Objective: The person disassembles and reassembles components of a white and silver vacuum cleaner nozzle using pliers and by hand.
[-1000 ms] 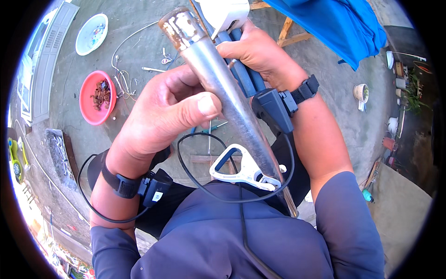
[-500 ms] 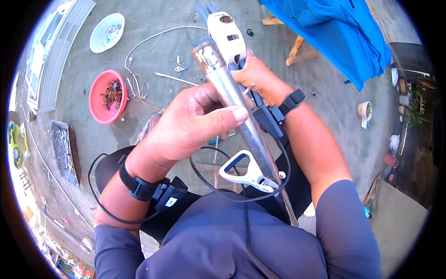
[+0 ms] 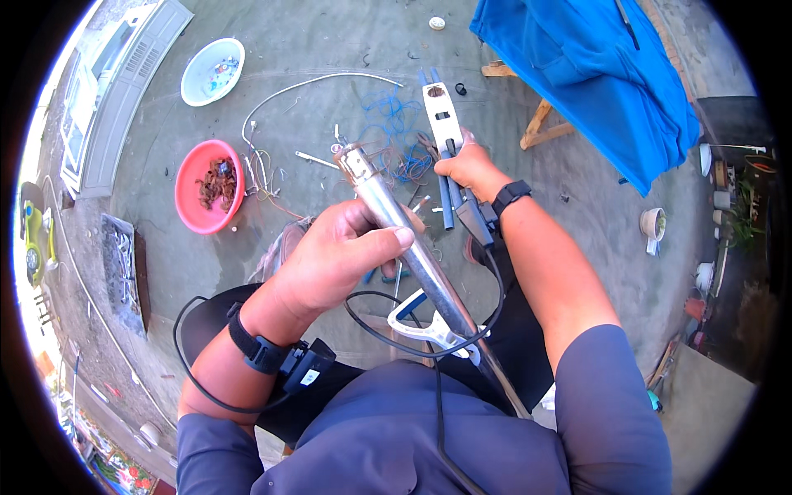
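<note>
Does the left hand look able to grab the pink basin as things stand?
Probably not: the left hand is holding the metal tube. Nothing visible blocks the way to the pink basin, but reach is hard to judge.

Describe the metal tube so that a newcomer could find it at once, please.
Above the dark shirt, find the left hand. The metal tube it holds slants down rightward. Unlike the blue tubes in the right hand, it is silvery, with a rusty-looking upper end.
</note>
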`<action>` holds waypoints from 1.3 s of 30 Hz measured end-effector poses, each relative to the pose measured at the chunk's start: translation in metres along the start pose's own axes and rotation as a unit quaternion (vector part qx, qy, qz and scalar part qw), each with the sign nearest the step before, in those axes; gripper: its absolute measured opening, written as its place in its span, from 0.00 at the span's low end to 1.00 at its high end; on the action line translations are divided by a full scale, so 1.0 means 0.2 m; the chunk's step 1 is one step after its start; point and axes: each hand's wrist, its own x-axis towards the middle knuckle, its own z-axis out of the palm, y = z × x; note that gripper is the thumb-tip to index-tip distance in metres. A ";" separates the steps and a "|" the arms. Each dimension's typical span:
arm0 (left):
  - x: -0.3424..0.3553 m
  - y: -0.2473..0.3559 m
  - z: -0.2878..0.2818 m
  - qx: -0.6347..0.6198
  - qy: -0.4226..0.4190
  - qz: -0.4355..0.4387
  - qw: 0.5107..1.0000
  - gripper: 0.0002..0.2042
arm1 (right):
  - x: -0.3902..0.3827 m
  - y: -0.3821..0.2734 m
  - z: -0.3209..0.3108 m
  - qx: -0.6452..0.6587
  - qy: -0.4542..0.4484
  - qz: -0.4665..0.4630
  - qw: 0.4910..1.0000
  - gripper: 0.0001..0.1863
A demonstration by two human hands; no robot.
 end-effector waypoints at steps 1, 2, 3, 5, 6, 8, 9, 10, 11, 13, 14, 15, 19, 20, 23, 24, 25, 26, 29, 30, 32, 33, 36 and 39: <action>0.00 0.00 0.00 0.001 0.000 -0.001 1.000 0.16 | 0.01 0.01 0.00 -0.031 0.028 -0.019 0.999 0.55; 0.00 0.00 -0.01 0.002 0.004 -0.002 1.000 0.16 | 0.01 0.00 0.00 -0.062 0.052 -0.038 0.996 0.57; 0.00 0.00 -0.01 -0.005 0.006 0.002 1.000 0.16 | 0.01 -0.01 0.00 -0.092 0.078 -0.057 0.991 0.59; 0.00 0.00 0.00 -0.017 0.008 0.011 1.000 0.15 | 0.01 -0.03 -0.04 -0.113 0.071 -0.054 0.990 0.61; 0.00 -0.01 -0.01 -0.017 0.007 0.011 1.000 0.15 | -0.01 -0.05 -0.07 -0.123 0.068 -0.052 0.989 0.62; 0.01 -0.02 -0.01 -0.017 0.004 0.009 1.000 0.15 | -0.08 -0.11 -0.15 -0.125 0.012 -0.051 0.991 0.55; 0.01 -0.03 -0.02 -0.025 0.002 0.010 1.000 0.15 | -0.14 -0.16 -0.19 -0.113 -0.017 -0.048 0.992 0.53; 0.01 -0.03 -0.03 -0.032 0.002 0.011 0.999 0.15 | -0.21 -0.22 -0.22 -0.099 -0.049 -0.047 0.993 0.52; 0.02 -0.03 -0.04 -0.041 -0.003 0.011 0.999 0.15 | -0.31 -0.27 -0.26 -0.089 -0.072 -0.055 0.992 0.41; 0.02 -0.02 -0.04 -0.052 0.021 0.025 0.998 0.13 | -0.47 -0.32 -0.32 0.008 -0.174 -0.066 0.982 0.36; 0.02 -0.01 -0.04 -0.057 0.034 0.033 0.997 0.13 | -0.55 -0.33 -0.34 0.056 -0.226 -0.071 0.970 0.33; 0.03 -0.01 -0.05 -0.065 0.049 0.033 0.996 0.12 | -0.64 -0.32 -0.36 0.068 -0.258 -0.069 0.961 0.30; 0.07 0.02 -0.11 -0.076 0.067 0.069 0.992 0.11 | -0.98 -0.26 -0.40 0.069 -0.319 -0.094 0.941 0.26; 0.08 0.04 -0.12 -0.078 0.071 0.074 0.992 0.11 | -1.06 -0.25 -0.40 0.059 -0.324 -0.121 0.936 0.25; 0.10 0.06 -0.15 -0.071 0.104 0.086 0.988 0.11 | -1.18 -0.24 -0.33 0.096 -0.316 -0.128 0.935 0.28; 0.11 0.06 -0.15 -0.070 0.112 0.087 0.987 0.11 | -1.19 -0.22 -0.31 0.071 -0.301 -0.152 0.939 0.29; 0.12 0.06 -0.16 -0.069 0.120 0.087 0.987 0.12 | -1.20 -0.21 -0.28 0.114 -0.306 -0.121 0.937 0.30; 0.13 0.07 -0.16 -0.068 0.127 0.089 0.986 0.12 | -1.20 -0.20 -0.26 0.156 -0.310 -0.089 0.934 0.31; 0.15 0.06 -0.17 -0.063 0.153 0.085 0.983 0.12 | -1.20 -0.22 -0.19 0.258 -0.314 -0.031 0.913 0.33; 0.15 0.06 -0.18 -0.059 0.162 0.084 0.981 0.12 | -1.20 -0.23 -0.17 0.288 -0.314 -0.017 0.904 0.34; 0.15 0.05 -0.16 -0.048 0.181 0.079 0.979 0.13 | -1.19 -0.21 -0.12 0.312 -0.294 -0.021 0.903 0.34; 0.15 0.04 -0.16 -0.042 0.190 0.076 0.978 0.14 | -1.18 -0.20 -0.10 0.325 -0.283 -0.023 0.902 0.34; 0.12 0.00 -0.15 -0.043 0.170 0.054 0.983 0.16 | -1.16 -0.18 -0.08 0.341 -0.257 -0.014 0.904 0.33; 0.08 -0.06 -0.13 0.037 0.130 0.020 0.991 0.15 | -1.12 -0.16 -0.06 0.329 -0.211 -0.009 0.920 0.32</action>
